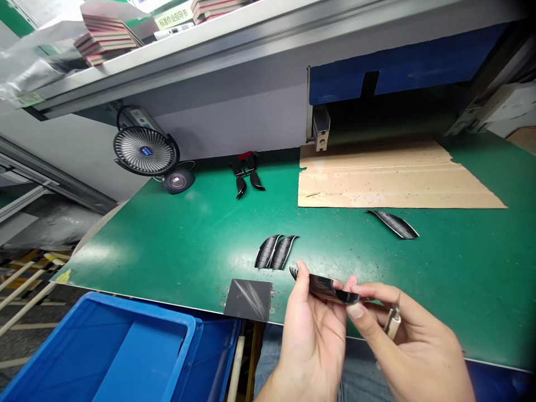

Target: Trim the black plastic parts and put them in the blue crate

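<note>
My left hand (312, 329) is closed round a glossy black curved plastic shell (324, 289), held above the table's front edge. The thumb and fingertips of my right hand (412, 335) pinch the right end of this shell. Tucked among the fingers of that same hand is a craft knife (392, 319) with a pale handle, its pointed metal tip upward. Just beyond my left hand, two similar curved shells (274, 252) lie side by side, hollow side up. Another curved shell (396, 224) rests farther right, near the cardboard.
A flat cardboard sheet (397, 178) covers the table's back right. Black parts with a red piece (247, 170) lie at the back, right of a fan (146, 151). A dark square pad (248, 300) sits at the front edge. Below it stands a blue bin (190, 340). A metal-edged shelf (188, 53) overhangs the table.
</note>
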The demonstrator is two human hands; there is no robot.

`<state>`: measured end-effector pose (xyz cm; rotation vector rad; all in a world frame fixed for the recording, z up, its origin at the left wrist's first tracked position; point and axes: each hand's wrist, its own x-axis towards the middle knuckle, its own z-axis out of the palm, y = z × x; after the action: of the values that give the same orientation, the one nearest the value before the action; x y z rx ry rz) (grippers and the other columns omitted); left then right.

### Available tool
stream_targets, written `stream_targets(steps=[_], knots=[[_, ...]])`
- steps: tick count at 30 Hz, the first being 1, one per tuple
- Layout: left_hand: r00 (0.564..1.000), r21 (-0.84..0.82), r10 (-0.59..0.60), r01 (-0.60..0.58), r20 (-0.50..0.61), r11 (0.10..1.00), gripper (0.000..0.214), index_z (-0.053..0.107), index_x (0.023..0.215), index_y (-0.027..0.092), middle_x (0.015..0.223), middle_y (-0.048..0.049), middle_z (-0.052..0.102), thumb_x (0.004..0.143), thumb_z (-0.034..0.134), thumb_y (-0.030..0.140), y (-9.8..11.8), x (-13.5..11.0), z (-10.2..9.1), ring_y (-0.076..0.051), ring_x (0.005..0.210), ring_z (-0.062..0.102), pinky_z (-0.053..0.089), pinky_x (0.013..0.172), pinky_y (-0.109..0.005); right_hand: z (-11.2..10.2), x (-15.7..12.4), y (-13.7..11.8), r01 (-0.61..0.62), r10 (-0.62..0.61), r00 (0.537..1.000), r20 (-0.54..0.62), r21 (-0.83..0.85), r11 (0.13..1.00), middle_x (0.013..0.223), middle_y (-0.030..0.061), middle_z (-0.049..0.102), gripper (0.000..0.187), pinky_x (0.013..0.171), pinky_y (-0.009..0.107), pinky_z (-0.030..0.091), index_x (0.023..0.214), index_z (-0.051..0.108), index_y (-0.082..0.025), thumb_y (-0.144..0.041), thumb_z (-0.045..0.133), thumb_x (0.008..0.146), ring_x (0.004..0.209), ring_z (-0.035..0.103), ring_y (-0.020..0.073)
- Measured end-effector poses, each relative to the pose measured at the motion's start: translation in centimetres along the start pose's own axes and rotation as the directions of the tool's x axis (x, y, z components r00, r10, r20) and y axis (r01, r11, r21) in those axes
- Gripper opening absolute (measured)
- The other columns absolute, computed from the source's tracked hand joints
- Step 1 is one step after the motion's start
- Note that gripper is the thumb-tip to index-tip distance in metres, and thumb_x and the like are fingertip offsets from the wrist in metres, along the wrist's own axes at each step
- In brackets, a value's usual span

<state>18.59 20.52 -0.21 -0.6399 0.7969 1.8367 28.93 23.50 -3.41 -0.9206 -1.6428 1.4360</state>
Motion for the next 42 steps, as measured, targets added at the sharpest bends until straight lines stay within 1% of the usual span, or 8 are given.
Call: stream_targets(steps=[4, 10, 18, 21, 27, 32, 38, 42], knots=[[0.985, 0.123, 0.059, -0.080, 0.163, 0.989, 0.024, 0.055, 0.079, 0.012, 0.075, -0.0077, 0.058, 0.088, 0.057, 0.034, -0.4, 1.9, -0.9, -0.017, 0.077, 0.062, 0.053, 0.087, -0.035, -1.2, 1.0, 1.6, -0.166, 0.171, 0.979, 0.107, -0.053, 0.985, 0.072, 0.0022, 0.066, 0.032, 0.035, 0.018, 0.035, 0.098, 0.061, -0.019, -0.048, 0.058, 0.086, 0.038, 0.044, 0.0076], [0.951, 0.338, 0.270, -0.305, 0.148, 0.890, 0.033, 0.053, 0.114, 0.018, 0.104, -0.0076, 0.058, 0.084, 0.064, 0.026, -1.2, 3.1, -1.6, -0.017, 0.113, 0.053, 0.040, 0.104, -0.029, -4.9, 4.7, 5.3, -0.251, 0.100, 0.962, -0.253, -0.683, 0.686, 0.066, 0.0023, 0.063, 0.028, 0.054, 0.029, 0.038, 0.087, 0.064, -0.023, -0.048, 0.051, 0.085, 0.056, 0.053, 0.0194], [0.913, 0.466, 0.278, -0.394, 0.299, 0.793, 0.033, 0.055, 0.109, 0.018, 0.094, -0.0047, 0.058, 0.079, 0.067, 0.026, -1.1, 2.5, -1.6, -0.020, 0.106, 0.056, 0.039, 0.103, -0.036, -10.6, 10.3, 7.2, -0.277, 0.022, 0.952, -0.306, -0.827, 0.490, 0.097, 0.0103, 0.066, 0.034, 0.062, 0.033, 0.040, 0.100, 0.065, -0.021, -0.046, 0.048, 0.086, 0.080, 0.059, 0.0278], [0.901, 0.487, 0.280, -0.418, 0.332, 0.767, 0.035, 0.057, 0.104, 0.016, 0.097, -0.0074, 0.060, 0.075, 0.072, 0.029, -1.1, 2.8, -1.3, -0.022, 0.105, 0.056, 0.039, 0.102, -0.038, -12.2, 12.8, 6.5, -0.302, 0.040, 0.947, -0.319, -0.837, 0.457, 0.078, 0.0138, 0.065, 0.029, 0.056, 0.033, 0.037, 0.093, 0.068, -0.015, -0.038, 0.054, 0.081, 0.069, 0.058, 0.0287], [0.893, 0.411, 0.287, -0.419, 0.346, 0.809, 0.053, 0.053, 0.115, 0.017, 0.112, -0.0113, 0.059, 0.071, 0.078, 0.029, -0.4, 1.7, 1.4, -0.023, 0.111, 0.054, 0.042, 0.097, -0.035, -7.4, 8.6, 1.9, -0.019, -0.060, 0.995, -0.075, -0.772, 0.636, 0.076, 0.0044, 0.065, 0.028, 0.058, 0.028, 0.043, 0.093, 0.067, -0.023, -0.044, 0.049, 0.087, 0.066, 0.059, 0.0199], [0.857, 0.039, 0.284, -0.331, 0.429, 0.943, 0.022, 0.047, 0.071, 0.016, 0.051, 0.0090, 0.034, 0.083, 0.062, 0.027, 1.7, 1.4, 2.5, -0.005, 0.045, 0.039, 0.043, 0.055, -0.020, -2.2, 1.6, 0.0, 0.245, -0.177, 0.964, 0.196, -0.406, 0.880, 0.097, 0.0019, 0.063, 0.034, 0.067, 0.018, 0.051, 0.119, 0.059, -0.027, -0.042, 0.052, 0.090, 0.079, 0.062, 0.0135], [0.769, -0.245, 0.537, -0.479, 0.346, 0.843, 0.035, 0.026, 0.057, 0.018, 0.050, 0.0077, 0.011, 0.082, 0.049, 0.024, 3.3, 0.9, 1.7, -0.006, 0.040, 0.012, 0.021, 0.039, -0.018, -0.8, -1.1, 0.8, 0.011, 0.021, 0.975, 0.219, -0.141, 0.990, 0.110, 0.0049, 0.063, 0.036, 0.082, 0.020, 0.052, 0.125, 0.058, -0.029, -0.040, 0.052, 0.091, 0.096, 0.063, 0.0167], [0.736, -0.236, 0.566, -0.515, 0.372, 0.824, 0.037, 0.024, 0.056, 0.018, 0.049, 0.0070, 0.010, 0.083, 0.048, 0.027, 3.1, 0.4, 1.2, -0.008, 0.041, 0.010, 0.021, 0.039, -0.019, 0.6, -1.1, 0.4, -0.184, 0.164, 0.947, 0.278, 0.050, 0.982, 0.081, 0.0014, 0.062, 0.043, 0.059, 0.019, 0.053, 0.130, 0.053, -0.030, -0.041, 0.058, 0.088, 0.065, 0.059, 0.0125]])
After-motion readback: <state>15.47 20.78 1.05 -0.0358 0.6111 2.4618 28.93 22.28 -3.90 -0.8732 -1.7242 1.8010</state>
